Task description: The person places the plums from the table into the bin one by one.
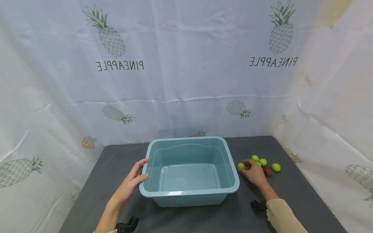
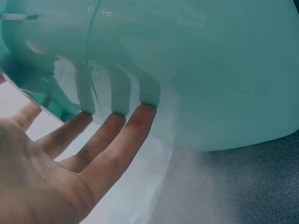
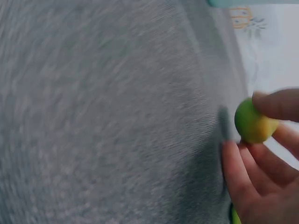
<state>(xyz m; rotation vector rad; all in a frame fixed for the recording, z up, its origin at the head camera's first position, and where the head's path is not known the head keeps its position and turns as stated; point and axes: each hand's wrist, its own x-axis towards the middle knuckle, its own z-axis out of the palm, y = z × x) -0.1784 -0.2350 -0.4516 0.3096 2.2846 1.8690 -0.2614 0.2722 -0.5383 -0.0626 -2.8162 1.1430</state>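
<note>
A light blue plastic basin [image 1: 189,194] stands at the middle of the table. My left hand [image 1: 129,184] holds its left rim, with fingertips [image 2: 148,111] against the outer wall in the left wrist view. To the right of the basin, my right hand [image 1: 254,173] pinches a lime [image 1: 241,165] between thumb and fingers. In the right wrist view this lime [image 3: 252,122] has a yellowish patch and hangs just off the table surface. Around the right hand lie several more limes [image 1: 263,162] and a dark red fruit [image 1: 267,171], partly covered by the hand.
The dark grey table [image 1: 116,161] is bounded at the back and sides by a white cloth [image 1: 186,81] printed with pineapples. One lime [image 1: 276,167] lies farthest right, near the table's right edge. Both wrists wear black straps.
</note>
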